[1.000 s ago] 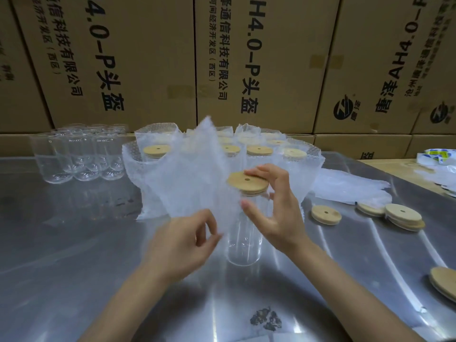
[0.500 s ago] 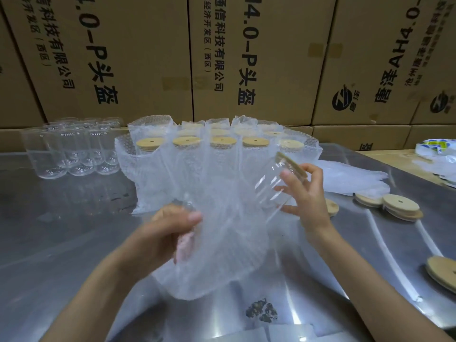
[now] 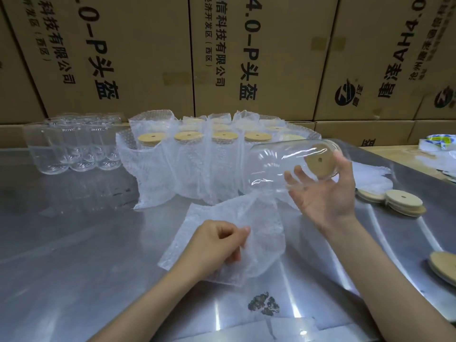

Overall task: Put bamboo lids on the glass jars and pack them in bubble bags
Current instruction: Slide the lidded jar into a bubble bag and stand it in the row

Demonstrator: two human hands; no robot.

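Two hands at work: both over a steel table [image 3: 74, 255], seen from the head view.
Right hand [image 3: 323, 193]: palm up, fingers curled loosely round a glass jar [image 3: 278, 164], which it holds on its side in the air, right of centre.
Jar lid: a bamboo lid [image 3: 320, 164] is fitted on the jar's mouth, at the right end, seen through the glass; the jar's base points left.
Left hand [image 3: 217, 245]: fingers and thumb pinch the edge of a bubble bag [image 3: 259, 233], near centre.
Bubble bag: lies slack, partly on the table, just below the jar; jar not inside it.
Packed jars [image 3: 190, 154]: a group of lidded jars standing upright in bubble bags, far centre, behind the held jar.
Empty jars [image 3: 74, 149]: a cluster of open glass jars without lids, far left.
Loose lids [image 3: 404, 203]: a small stack on the right of the table; another lid [image 3: 444, 267] at the right edge, nearer.
Spare bags [image 3: 370, 178]: flat bubble bags lying behind the right hand.
Backdrop: cardboard boxes [image 3: 123, 58] with printed lettering, stacked along the far side.
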